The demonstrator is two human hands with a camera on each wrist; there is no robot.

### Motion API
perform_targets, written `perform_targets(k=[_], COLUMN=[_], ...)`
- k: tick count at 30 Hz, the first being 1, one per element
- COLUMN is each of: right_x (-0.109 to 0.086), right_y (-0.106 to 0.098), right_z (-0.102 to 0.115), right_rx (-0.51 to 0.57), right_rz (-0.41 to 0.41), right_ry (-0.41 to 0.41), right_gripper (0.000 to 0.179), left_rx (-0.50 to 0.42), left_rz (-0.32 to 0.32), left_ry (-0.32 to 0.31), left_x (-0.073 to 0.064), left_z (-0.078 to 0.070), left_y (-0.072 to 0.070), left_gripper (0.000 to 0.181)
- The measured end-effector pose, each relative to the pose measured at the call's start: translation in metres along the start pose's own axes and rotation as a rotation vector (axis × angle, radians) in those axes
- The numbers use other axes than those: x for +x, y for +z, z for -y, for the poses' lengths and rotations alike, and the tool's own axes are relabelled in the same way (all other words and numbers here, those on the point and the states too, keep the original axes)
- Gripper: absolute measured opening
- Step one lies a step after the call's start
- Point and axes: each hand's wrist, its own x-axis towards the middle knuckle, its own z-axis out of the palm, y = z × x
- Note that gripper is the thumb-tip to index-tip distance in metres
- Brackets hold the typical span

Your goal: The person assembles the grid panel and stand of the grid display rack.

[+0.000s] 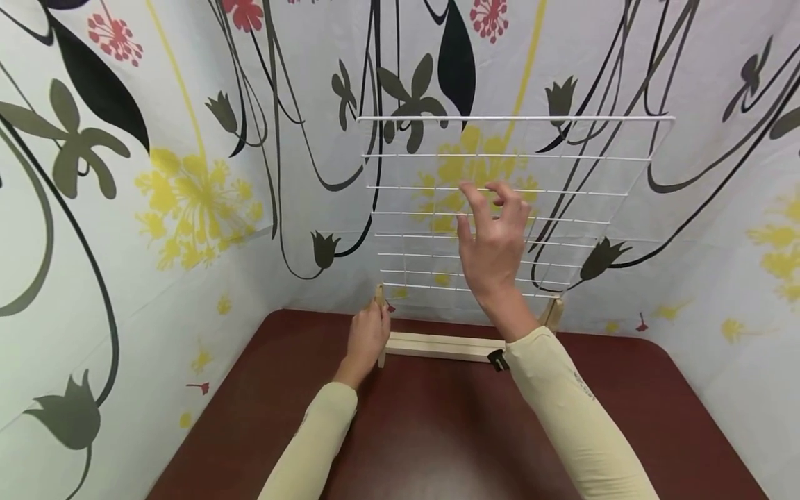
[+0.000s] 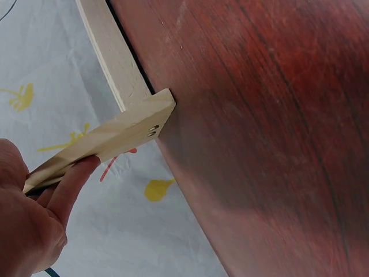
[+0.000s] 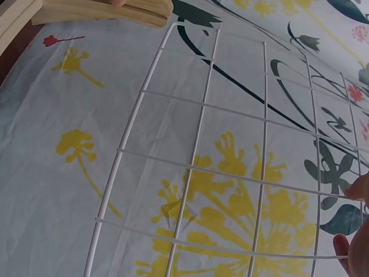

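A white wire grid (image 1: 519, 119) stands tilted above the far end of the table, its lower edge near the tops of two wooden uprights. My left hand (image 1: 367, 335) grips the left upright (image 2: 118, 130), a flat pale board with two screw heads near its lower end. Up at the middle of the grid, my right hand (image 1: 496, 250) holds its wires with curled fingers and thumb apart on neighbouring rods. A wooden crossbar (image 1: 437, 346) joins the uprights low down. Most of the right hand lies outside the right wrist view, where the grid and the right upright (image 3: 109, 12) show.
A small black piece (image 1: 498, 360) sits by the crossbar's right end, next to my right sleeve. The dark red table (image 1: 437, 430) has rounded far corners. Flower-printed fabric (image 1: 300, 173) hangs behind the grid and along both sides.
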Motion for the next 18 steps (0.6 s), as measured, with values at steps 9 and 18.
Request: perform_targets(k=[9,18], right_x=[-0.018,-0.003], right_y=[-0.001,0.007], right_z=[0.001,-0.001], right_rx=[-0.009,0.008], right_rz=[0.023,0.021], right_ry=[0.032,-0.016], right_gripper=[0.048,0.044], left_rx=[-0.012,-0.023], left_rz=[0.047,-0.005], left_ry=[-0.02,-0.012], left_x=[-0.02,-0.002], left_z=[0.004,-0.001], left_y=[-0.001,0.002], left_gripper=[0.023,0.023])
